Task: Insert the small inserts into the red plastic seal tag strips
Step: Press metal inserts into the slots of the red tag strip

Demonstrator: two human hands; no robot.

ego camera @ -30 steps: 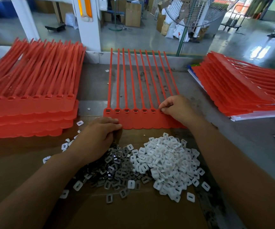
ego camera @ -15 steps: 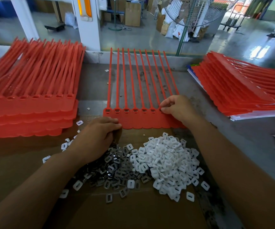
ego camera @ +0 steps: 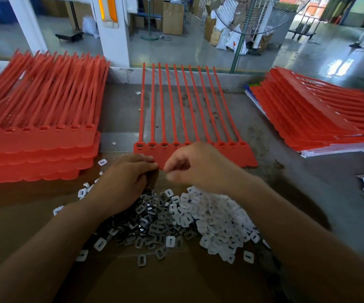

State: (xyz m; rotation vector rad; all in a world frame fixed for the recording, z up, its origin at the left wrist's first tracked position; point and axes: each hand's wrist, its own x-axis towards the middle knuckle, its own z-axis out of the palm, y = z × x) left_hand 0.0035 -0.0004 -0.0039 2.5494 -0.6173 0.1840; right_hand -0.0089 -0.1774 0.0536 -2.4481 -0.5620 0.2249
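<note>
Red seal tag strips (ego camera: 237, 157): one joined sheet of smooth, matte plastic lies flat in the middle of the grey table (ego camera: 122, 114). Ten thin straps run away from the person, and the flat scalloped tabs face them.
Sockets (ego camera: 152, 145): a row of small square housings where the straps meet the tabs. The four at the left show something dark inside, the three at the right look plain red, and the right hand hides the rest.
Dark inserts (ego camera: 150, 221): glinting, toothed little frames heaped loose on brown cardboard (ego camera: 176, 283).
White inserts (ego camera: 222, 217): rounded plastic rectangles with a slot, heaped against the dark pile.
Left hand (ego camera: 128, 182): knuckles up on the dark heap, fingers curled under, tips at the sheet's near edge. I cannot tell what they hold.
Right hand (ego camera: 200, 169): blurred, over the tabs, fingers loosely curled. I cannot tell whether it pinches anything.
Left stack (ego camera: 38, 138): more red sheets.
Right stack (ego camera: 321, 114): red sheets on white papers (ego camera: 340, 148).
</note>
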